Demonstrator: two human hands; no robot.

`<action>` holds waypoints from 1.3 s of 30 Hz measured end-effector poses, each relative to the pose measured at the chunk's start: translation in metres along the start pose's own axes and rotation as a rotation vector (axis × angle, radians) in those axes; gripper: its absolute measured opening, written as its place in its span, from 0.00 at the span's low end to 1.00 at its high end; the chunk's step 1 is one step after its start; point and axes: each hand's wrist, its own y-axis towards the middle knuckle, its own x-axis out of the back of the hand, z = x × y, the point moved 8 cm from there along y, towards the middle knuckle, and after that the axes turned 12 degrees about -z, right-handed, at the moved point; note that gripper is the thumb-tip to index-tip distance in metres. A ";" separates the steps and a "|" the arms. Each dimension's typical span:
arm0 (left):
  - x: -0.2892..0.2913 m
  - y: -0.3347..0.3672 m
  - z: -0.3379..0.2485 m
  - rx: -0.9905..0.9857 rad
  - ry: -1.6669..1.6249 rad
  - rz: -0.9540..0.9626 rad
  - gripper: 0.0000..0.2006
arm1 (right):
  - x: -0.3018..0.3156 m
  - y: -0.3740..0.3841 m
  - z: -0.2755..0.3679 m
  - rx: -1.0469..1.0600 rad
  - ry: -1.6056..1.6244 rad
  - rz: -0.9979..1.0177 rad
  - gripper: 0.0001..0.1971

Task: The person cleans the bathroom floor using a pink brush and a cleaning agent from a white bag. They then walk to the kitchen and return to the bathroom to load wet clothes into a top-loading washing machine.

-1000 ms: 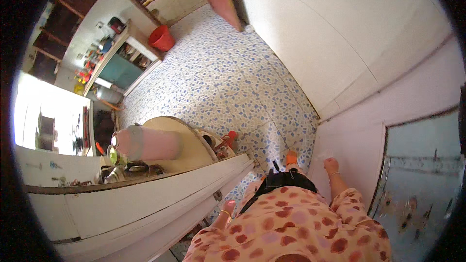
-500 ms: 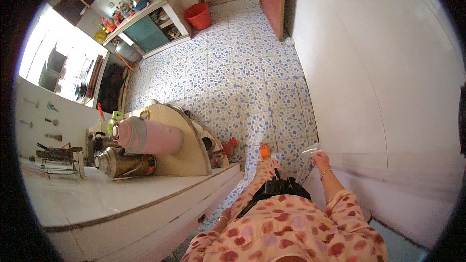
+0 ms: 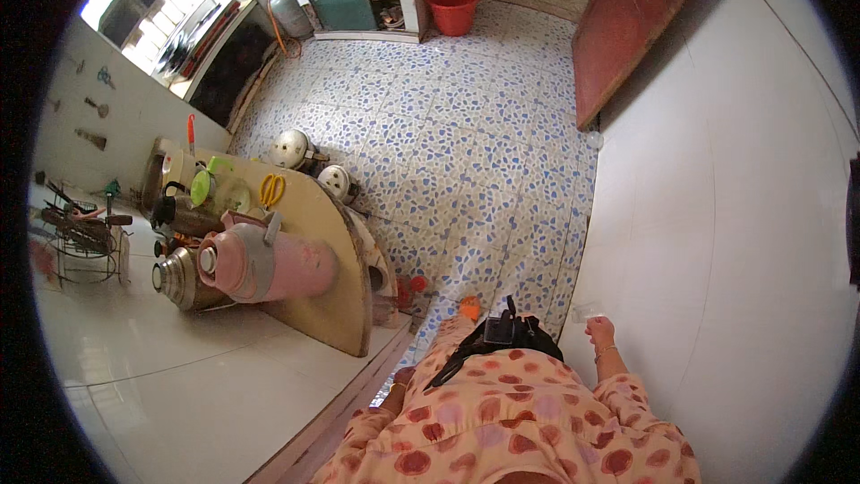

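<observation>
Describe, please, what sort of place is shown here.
Probably a home kitchen: a grey gas cylinder, utensils hanging on the wall, and a pink vacuum flask suggest it.

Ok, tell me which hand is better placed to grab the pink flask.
Probably the left hand: it is nearer the pink flask. The right hand is farther off and seems to hold a clear object.

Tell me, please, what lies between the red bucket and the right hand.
In the head view: blue-flecked floor, then some white wall and the clear item held in the right hand.
</observation>
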 end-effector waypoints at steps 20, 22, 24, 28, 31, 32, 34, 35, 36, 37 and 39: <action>-0.103 0.073 -0.275 0.196 -0.204 -0.188 0.16 | 0.011 0.350 0.342 0.299 -0.087 0.199 0.10; -0.114 0.090 -0.279 0.202 -0.219 -0.198 0.16 | 0.002 0.368 0.369 0.298 -0.129 0.210 0.10; -0.120 0.118 -0.286 0.194 -0.210 -0.192 0.16 | -0.002 0.386 0.382 0.276 -0.151 0.215 0.09; -0.129 0.192 -0.292 0.115 -0.198 -0.202 0.16 | -0.034 0.419 0.412 0.261 -0.189 0.244 0.09; -0.111 0.255 -0.316 0.126 -0.201 -0.226 0.14 | -0.050 0.416 0.466 0.225 -0.179 0.275 0.09; -0.101 0.278 -0.333 0.133 -0.203 -0.234 0.14 | -0.053 0.419 0.485 0.208 -0.173 0.284 0.09; -0.073 0.314 -0.370 0.174 -0.275 -0.243 0.13 | -0.054 0.423 0.515 0.193 -0.170 0.297 0.08; -0.055 0.329 -0.403 0.217 -0.346 -0.229 0.13 | -0.056 0.431 0.533 0.197 -0.161 0.288 0.08; -0.036 0.344 -0.434 0.251 -0.422 -0.224 0.13 | -0.061 0.446 0.559 0.213 -0.141 0.284 0.08; -0.011 0.349 -0.470 0.294 -0.486 -0.214 0.13 | -0.066 0.462 0.574 0.218 -0.178 0.279 0.09; 0.039 0.346 -0.533 0.408 -0.620 -0.230 0.13 | -0.083 0.479 0.609 0.266 -0.141 0.251 0.10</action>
